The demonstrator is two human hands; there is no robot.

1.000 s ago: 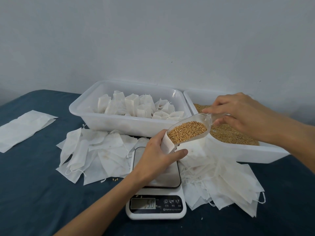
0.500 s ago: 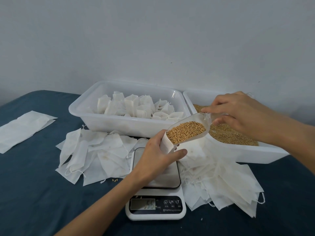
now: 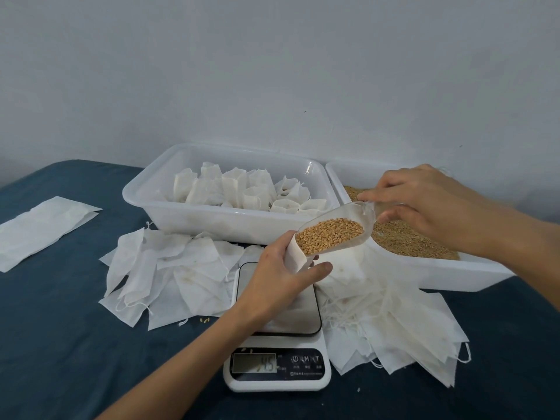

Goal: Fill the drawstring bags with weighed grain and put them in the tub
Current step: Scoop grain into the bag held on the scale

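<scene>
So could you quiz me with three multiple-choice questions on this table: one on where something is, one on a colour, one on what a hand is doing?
1. Where does the scale stand?
A. in front of the two tubs
B. inside the left tub
C. on the far left

2. What colour is the tablecloth?
A. red
B. dark blue
C. yellow

3. What does the left hand do?
A. lies flat
B. presses a button
C. holds a bag at the grain scoop

Answers: 1 A, it sits nearest the camera; 2 B, the cloth around the scale is dark blue; 3 C, its fingers curl round the bag.
</scene>
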